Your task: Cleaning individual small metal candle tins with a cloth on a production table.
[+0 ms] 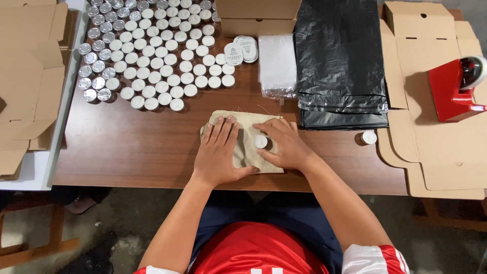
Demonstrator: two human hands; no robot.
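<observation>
Dozens of small round tins (152,56) sit unpacked in rows on the wooden table (127,147), far left. Flat cardboard boxes (436,152) lie unfolded at right under a red tape dispenser (454,89); black bags (341,61) stacked beside them. One burlap pouch (245,139) lies at the near edge. Left hand (218,152) flat, fingers spread, pinning it. Right hand (285,144) pinches one white-lidded tin (261,141) on the pouch (bagging looks barely started). Pouch opening hidden under hands; stray tin (369,137) at right.
</observation>
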